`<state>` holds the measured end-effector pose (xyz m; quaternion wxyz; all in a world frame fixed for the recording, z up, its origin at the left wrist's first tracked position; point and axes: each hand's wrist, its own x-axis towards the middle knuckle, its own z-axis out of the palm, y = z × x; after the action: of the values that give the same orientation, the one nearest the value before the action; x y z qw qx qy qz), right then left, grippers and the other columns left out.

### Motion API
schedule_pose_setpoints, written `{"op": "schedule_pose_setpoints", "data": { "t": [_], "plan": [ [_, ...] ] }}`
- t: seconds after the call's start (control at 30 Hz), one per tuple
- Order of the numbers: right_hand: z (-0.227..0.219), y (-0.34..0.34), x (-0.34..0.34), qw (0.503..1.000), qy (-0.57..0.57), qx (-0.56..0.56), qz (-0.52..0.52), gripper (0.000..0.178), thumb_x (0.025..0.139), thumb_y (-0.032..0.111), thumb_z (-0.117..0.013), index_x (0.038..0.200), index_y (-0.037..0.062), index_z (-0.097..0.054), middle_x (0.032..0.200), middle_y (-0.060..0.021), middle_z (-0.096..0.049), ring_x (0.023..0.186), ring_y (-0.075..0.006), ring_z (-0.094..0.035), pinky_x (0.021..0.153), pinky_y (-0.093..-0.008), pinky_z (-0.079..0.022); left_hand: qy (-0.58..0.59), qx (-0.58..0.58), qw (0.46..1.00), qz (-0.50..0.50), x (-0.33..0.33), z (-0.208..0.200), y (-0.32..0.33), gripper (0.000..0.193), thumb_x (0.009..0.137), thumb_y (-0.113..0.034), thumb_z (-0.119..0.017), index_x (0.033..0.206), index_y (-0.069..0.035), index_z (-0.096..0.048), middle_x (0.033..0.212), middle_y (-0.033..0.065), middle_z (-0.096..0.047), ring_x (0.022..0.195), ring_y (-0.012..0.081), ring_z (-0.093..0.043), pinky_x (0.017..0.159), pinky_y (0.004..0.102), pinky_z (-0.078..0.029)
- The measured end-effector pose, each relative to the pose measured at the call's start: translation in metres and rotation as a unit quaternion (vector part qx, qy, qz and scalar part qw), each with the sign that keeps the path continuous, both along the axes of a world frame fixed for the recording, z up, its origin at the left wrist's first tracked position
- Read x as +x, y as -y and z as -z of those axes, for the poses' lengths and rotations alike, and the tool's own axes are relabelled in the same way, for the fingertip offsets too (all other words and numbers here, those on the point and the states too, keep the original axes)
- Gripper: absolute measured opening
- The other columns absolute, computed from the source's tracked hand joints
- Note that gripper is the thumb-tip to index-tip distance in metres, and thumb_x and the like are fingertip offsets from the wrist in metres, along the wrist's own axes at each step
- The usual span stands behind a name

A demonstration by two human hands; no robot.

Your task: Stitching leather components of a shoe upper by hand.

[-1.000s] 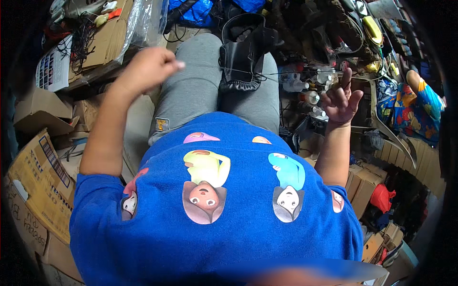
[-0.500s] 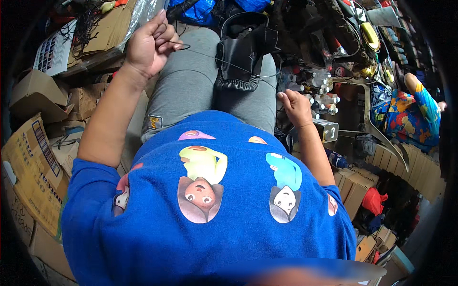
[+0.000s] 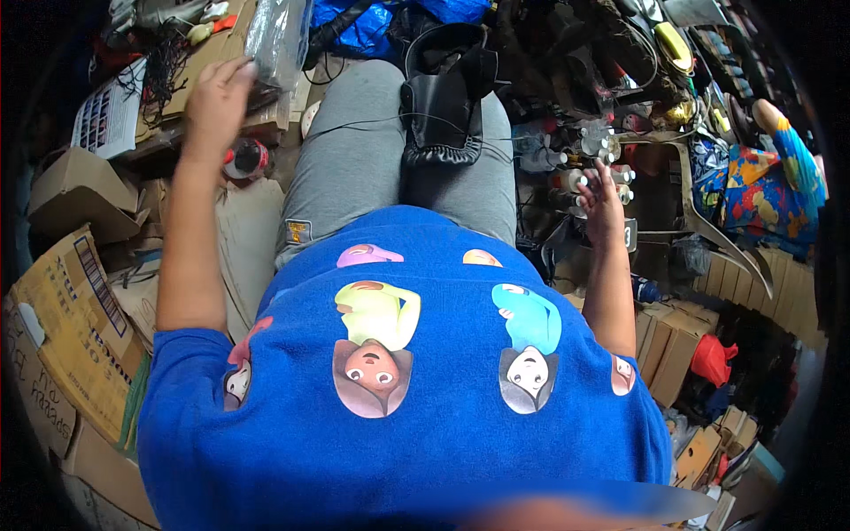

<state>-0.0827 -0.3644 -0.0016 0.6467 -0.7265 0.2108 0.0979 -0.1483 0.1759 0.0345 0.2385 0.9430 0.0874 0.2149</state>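
Observation:
A black leather shoe upper (image 3: 440, 111) with a gathered, stitched toe edge rests between my grey-clad knees. Thin dark thread (image 3: 363, 125) stretches from it across my left thigh, and more thread runs off to its right. Out at the left, above the cardboard, my left hand (image 3: 218, 104) is raised with its fingers drawn together on the thread; motion smears the fingertips. On the other side my right hand (image 3: 604, 208) is held up beside small bottles, fingers stretched and thumb apart. I see nothing clearly held in it.
Cardboard boxes (image 3: 84, 199) crowd my left, near a red-capped bottle (image 3: 246, 159). Several small bottles (image 3: 567, 181) stand at right, by a curved metal frame (image 3: 699, 217). Another person's patterned sleeve (image 3: 792, 164) shows at far right. Blue plastic (image 3: 354, 25) lies ahead.
My hands have moved apart, the left one outward to the left, the right one outward to the right. The thread now spans wider. My right fingers have straightened from a curled pose.

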Motion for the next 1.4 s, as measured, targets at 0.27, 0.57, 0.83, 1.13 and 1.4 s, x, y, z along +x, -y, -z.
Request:
{"op": "schedule_pose_setpoints", "data": {
  "t": [0.27,0.57,0.83,1.13,1.4],
  "plan": [
    [-0.046,-0.126,0.033,0.873,0.150,-0.167,-0.432,0.030,0.085,0.029,-0.064,0.096,0.0011,-0.064,0.087,-0.0055,-0.061,0.077,-0.0102,-0.054,0.069,-0.0279,-0.044,-0.134,0.021,0.912,0.386,0.000,0.000,0.166,0.041,0.072,-0.015,-0.069,0.111,-0.011,-0.055,0.098,0.0125,-0.060,0.090,0.0324,-0.059,0.077,0.0423,-0.048],
    [-0.047,-0.154,0.039,0.758,0.112,-0.255,-0.590,0.025,0.086,0.019,-0.062,0.074,-0.0011,-0.055,0.058,0.0020,-0.043,0.059,-0.0053,-0.038,0.052,-0.0277,-0.035,-0.151,-0.058,0.897,0.411,0.026,0.011,0.157,0.033,0.077,-0.017,-0.065,0.108,-0.008,-0.057,0.095,0.0139,-0.062,0.093,0.0324,-0.059,0.076,0.0391,-0.049],
    [-0.040,-0.148,0.035,0.792,0.055,-0.239,-0.559,0.024,0.084,0.023,-0.058,0.090,0.0011,-0.064,0.070,-0.0139,-0.060,0.064,-0.0142,-0.054,0.063,-0.0323,-0.045,-0.140,-0.108,0.910,0.376,0.099,0.034,0.190,0.046,0.075,-0.031,-0.070,0.110,-0.005,-0.055,0.108,0.0135,-0.053,0.102,0.0307,-0.054,0.089,0.0364,-0.044],
    [-0.067,-0.102,-0.001,0.906,0.049,-0.081,-0.412,0.021,0.085,0.015,-0.061,0.073,-0.0002,-0.054,0.063,0.0023,-0.043,0.062,-0.0066,-0.042,0.055,-0.0251,-0.037,-0.187,-0.126,0.884,0.410,0.120,0.044,0.185,0.044,0.071,-0.031,-0.074,0.101,-0.004,-0.056,0.098,0.0128,-0.054,0.096,0.0275,-0.055,0.084,0.0346,-0.044],
    [-0.061,-0.140,0.019,0.818,0.186,-0.275,-0.470,0.026,0.079,0.006,-0.063,0.103,0.0135,-0.068,0.077,-0.0085,-0.053,0.069,-0.0202,-0.057,0.064,-0.0306,-0.046,-0.302,-0.167,0.801,0.490,0.134,0.013,0.177,0.022,0.074,-0.016,-0.071,0.088,-0.001,-0.066,0.085,0.0088,-0.065,0.083,0.0179,-0.061,0.078,0.0304,-0.047]
  ]
}}
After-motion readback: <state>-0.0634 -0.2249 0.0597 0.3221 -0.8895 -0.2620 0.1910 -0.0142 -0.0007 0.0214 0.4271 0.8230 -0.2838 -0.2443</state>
